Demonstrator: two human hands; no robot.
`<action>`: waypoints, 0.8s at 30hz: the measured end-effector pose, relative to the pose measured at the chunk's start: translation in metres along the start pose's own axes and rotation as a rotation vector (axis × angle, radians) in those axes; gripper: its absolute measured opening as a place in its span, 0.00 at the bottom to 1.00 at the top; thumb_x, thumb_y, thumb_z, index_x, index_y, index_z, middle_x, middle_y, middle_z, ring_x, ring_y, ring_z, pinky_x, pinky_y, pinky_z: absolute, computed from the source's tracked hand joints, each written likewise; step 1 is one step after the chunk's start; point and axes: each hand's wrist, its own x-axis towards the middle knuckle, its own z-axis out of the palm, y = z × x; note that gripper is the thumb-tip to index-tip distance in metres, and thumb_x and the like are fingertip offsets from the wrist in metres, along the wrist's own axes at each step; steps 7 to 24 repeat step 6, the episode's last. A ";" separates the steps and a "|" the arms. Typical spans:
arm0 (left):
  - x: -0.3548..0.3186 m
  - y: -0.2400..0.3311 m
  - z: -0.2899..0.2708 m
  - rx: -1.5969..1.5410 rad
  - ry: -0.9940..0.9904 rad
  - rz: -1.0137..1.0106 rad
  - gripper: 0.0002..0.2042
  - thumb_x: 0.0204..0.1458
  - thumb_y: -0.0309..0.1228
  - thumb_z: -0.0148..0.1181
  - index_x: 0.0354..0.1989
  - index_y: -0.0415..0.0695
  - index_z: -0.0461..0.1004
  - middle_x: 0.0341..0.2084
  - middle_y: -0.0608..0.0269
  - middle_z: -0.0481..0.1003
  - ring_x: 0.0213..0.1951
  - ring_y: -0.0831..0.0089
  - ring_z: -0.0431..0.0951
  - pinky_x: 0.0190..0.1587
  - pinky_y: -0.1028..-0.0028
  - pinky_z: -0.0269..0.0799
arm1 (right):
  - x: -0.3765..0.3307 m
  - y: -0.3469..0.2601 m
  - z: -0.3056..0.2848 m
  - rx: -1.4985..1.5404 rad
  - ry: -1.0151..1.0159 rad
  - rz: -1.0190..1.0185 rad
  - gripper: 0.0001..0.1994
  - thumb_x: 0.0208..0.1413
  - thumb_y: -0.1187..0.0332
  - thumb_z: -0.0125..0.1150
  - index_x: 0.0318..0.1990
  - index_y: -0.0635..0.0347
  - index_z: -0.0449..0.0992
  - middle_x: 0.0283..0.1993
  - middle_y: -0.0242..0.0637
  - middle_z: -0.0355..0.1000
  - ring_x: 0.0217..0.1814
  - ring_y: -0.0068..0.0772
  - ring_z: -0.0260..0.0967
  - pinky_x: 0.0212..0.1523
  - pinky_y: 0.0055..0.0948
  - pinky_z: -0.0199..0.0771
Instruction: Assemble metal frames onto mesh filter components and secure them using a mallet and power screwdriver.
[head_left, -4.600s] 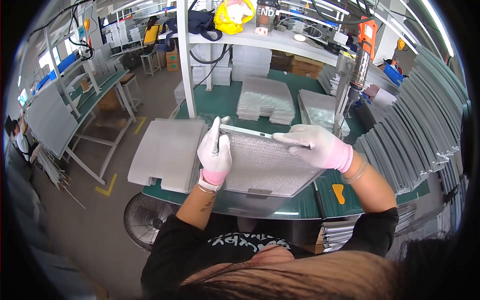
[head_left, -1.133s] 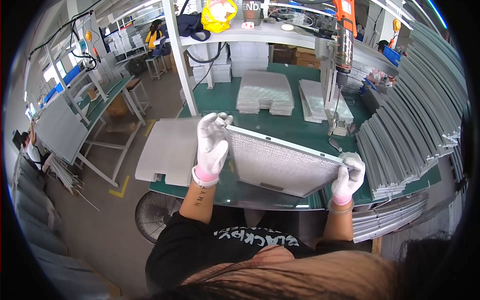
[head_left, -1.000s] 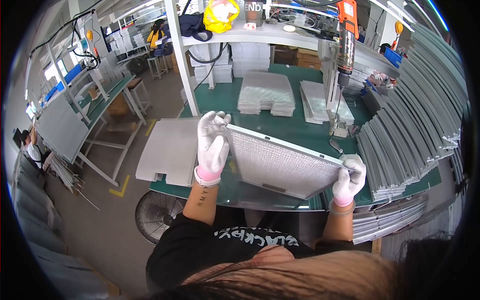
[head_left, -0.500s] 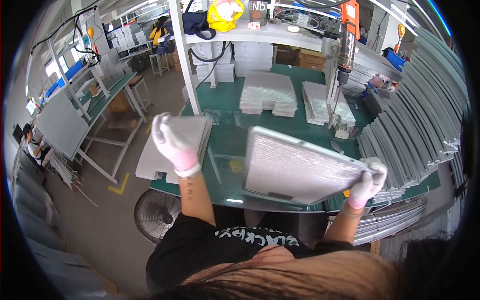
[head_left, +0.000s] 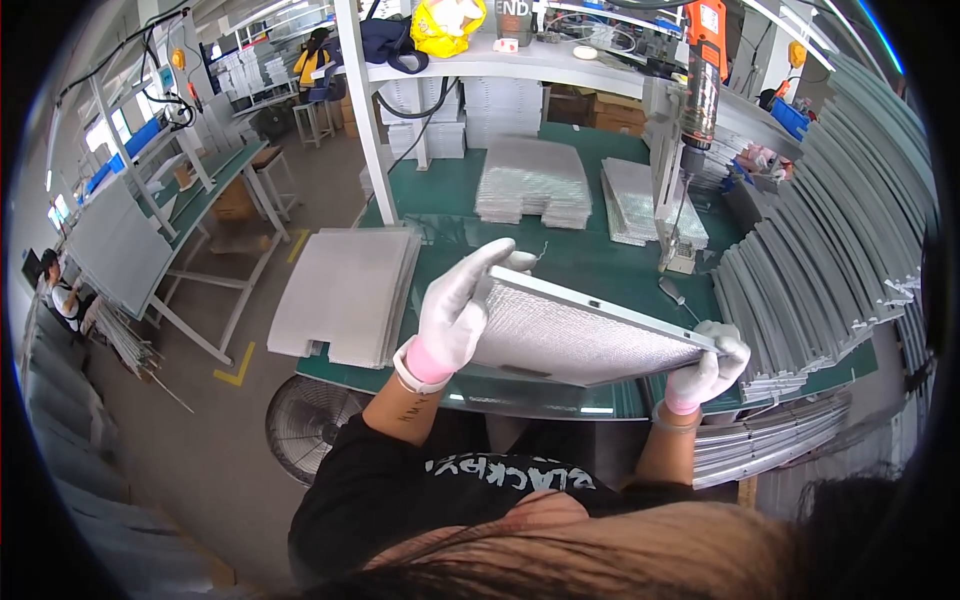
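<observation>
A rectangular panel (head_left: 585, 335) with a silvery, crinkled foil-like face and a light metal frame is held tilted above the green table. My left hand (head_left: 455, 315), in a white glove with a pink cuff, grips its left end, thumb in front and fingers over the far upper corner. At the panel's right corner my gloved right hand (head_left: 708, 368) is closed around the frame, thumb against the near side. Left of the panel lies a stack of pale flat sheets (head_left: 345, 290) with a notched near edge.
Two foil-faced sheet stacks, one central (head_left: 533, 180) and one farther right (head_left: 640, 200), lie on the green table (head_left: 450, 240). An orange power screwdriver (head_left: 704, 90) hangs above. Long grey metal strips (head_left: 820, 250) crowd the right side. A floor fan (head_left: 310, 425) stands below left.
My left hand has come down and rightward from the air above the pale stack onto the panel's left end. The panel has tilted, its near face foreshortened, with my right hand still holding it.
</observation>
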 end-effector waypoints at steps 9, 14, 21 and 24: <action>0.015 0.008 -0.001 0.708 -0.054 0.288 0.18 0.60 0.41 0.52 0.47 0.37 0.74 0.29 0.59 0.78 0.32 0.62 0.77 0.39 0.70 0.73 | -0.031 0.011 0.001 -0.257 0.071 -0.107 0.09 0.62 0.68 0.50 0.48 0.54 0.64 0.31 0.38 0.64 0.28 0.30 0.61 0.31 0.30 0.65; 0.015 0.008 -0.001 0.708 -0.054 0.288 0.18 0.60 0.41 0.52 0.47 0.37 0.74 0.29 0.59 0.78 0.32 0.62 0.77 0.39 0.70 0.73 | -0.031 0.011 0.001 -0.257 0.071 -0.107 0.09 0.62 0.68 0.50 0.48 0.54 0.64 0.31 0.38 0.64 0.28 0.30 0.61 0.31 0.30 0.65; 0.015 0.008 -0.001 0.708 -0.054 0.288 0.18 0.60 0.41 0.52 0.47 0.37 0.74 0.29 0.59 0.78 0.32 0.62 0.77 0.39 0.70 0.73 | -0.031 0.011 0.001 -0.257 0.071 -0.107 0.09 0.62 0.68 0.50 0.48 0.54 0.64 0.31 0.38 0.64 0.28 0.30 0.61 0.31 0.30 0.65; 0.015 0.008 -0.001 0.708 -0.054 0.288 0.18 0.60 0.41 0.52 0.47 0.37 0.74 0.29 0.59 0.78 0.32 0.62 0.77 0.39 0.70 0.73 | -0.031 0.011 0.001 -0.257 0.071 -0.107 0.09 0.62 0.68 0.50 0.48 0.54 0.64 0.31 0.38 0.64 0.28 0.30 0.61 0.31 0.30 0.65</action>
